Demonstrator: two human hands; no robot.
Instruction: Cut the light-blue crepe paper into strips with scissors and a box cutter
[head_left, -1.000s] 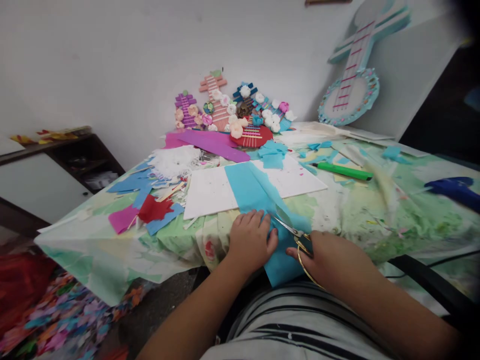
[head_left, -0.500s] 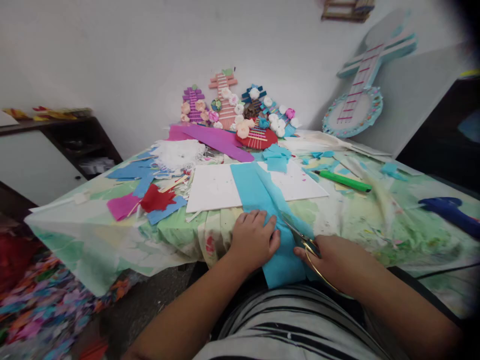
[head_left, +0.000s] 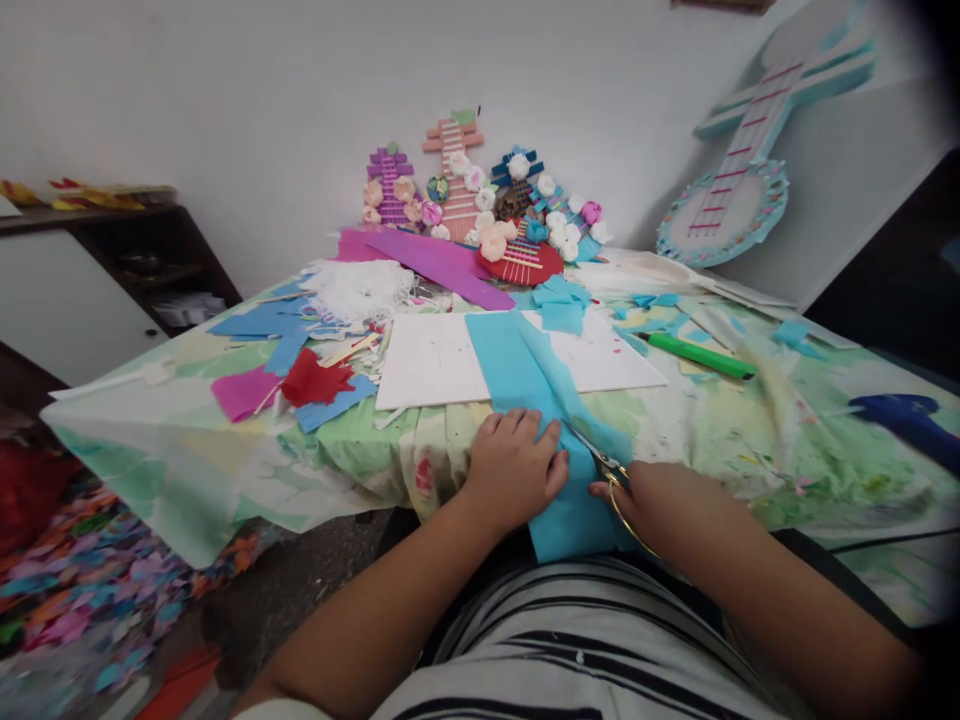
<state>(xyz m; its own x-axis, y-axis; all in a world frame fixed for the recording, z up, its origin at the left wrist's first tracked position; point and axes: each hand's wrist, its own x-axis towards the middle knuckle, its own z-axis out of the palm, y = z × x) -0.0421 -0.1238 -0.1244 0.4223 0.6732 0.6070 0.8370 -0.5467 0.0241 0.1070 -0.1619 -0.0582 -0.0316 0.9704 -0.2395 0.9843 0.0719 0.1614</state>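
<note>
A long strip of turquoise crepe paper (head_left: 491,350) runs from the white board over the table's front edge to my lap. My left hand (head_left: 517,465) lies on top of it near that edge, palm down, fingers slightly bent, pressing the paper. My right hand (head_left: 667,510) is closed round the gold-handled scissors (head_left: 616,478). Their blades point up and left into the paper, just right of my left thumb; whether the blades are apart is hard to tell. A narrower turquoise flap (head_left: 547,365) lies folded along the strip's right side. The white board (head_left: 431,360) lies beneath the strip.
A green cutter (head_left: 697,355) lies right of the board, and a blue glue gun (head_left: 900,415) farther right. Red, pink and blue scraps (head_left: 319,380) lie on the left. Small decorated guitars (head_left: 454,180) stand at the back, with a large one (head_left: 727,200) against the wall.
The view has tilted and shifted slightly. My right hand and the scissors have moved a little up along the paper; my left hand stays on the strip.
</note>
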